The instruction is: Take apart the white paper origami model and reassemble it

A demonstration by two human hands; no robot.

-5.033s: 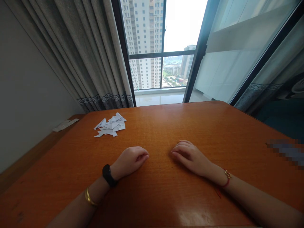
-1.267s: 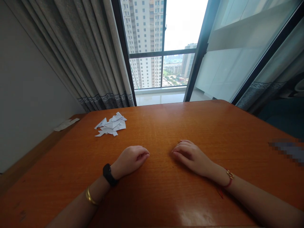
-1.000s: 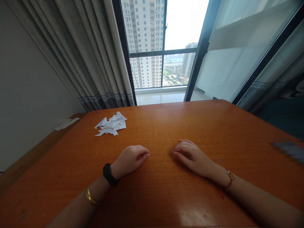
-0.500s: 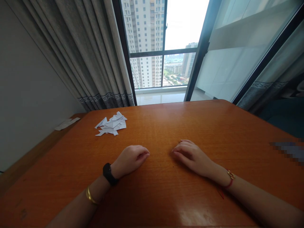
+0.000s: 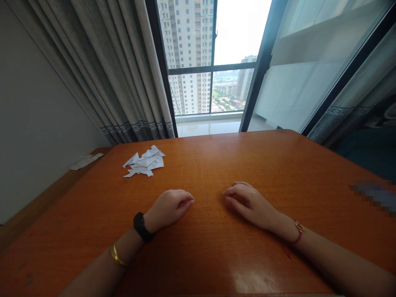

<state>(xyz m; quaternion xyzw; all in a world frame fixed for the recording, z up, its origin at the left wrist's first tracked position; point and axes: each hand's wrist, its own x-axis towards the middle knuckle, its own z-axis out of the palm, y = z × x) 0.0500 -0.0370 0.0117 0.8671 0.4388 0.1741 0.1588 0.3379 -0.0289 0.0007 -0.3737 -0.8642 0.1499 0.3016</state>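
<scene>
My left hand (image 5: 169,209) rests on the brown wooden table (image 5: 198,255), its fingers curled together; nothing shows in it. A black watch (image 5: 142,227) and a gold bangle (image 5: 117,255) are on that arm. My right hand (image 5: 251,203) lies to the right, resting on the wood with fingers loosely bent and a gap between thumb and fingers, holding nothing visible. A red cord bracelet (image 5: 299,232) circles its wrist. Beyond my left hand, a loose pile of cut white paper pieces (image 5: 146,161) sits near the far left part of the table, touched by neither hand.
White paper strips (image 5: 86,161) lie on a wooden surface by the left wall. A pixelated patch (image 5: 377,197) covers something at the table's right side. Grey curtains (image 5: 123,66) and a window stand behind the far table edge.
</scene>
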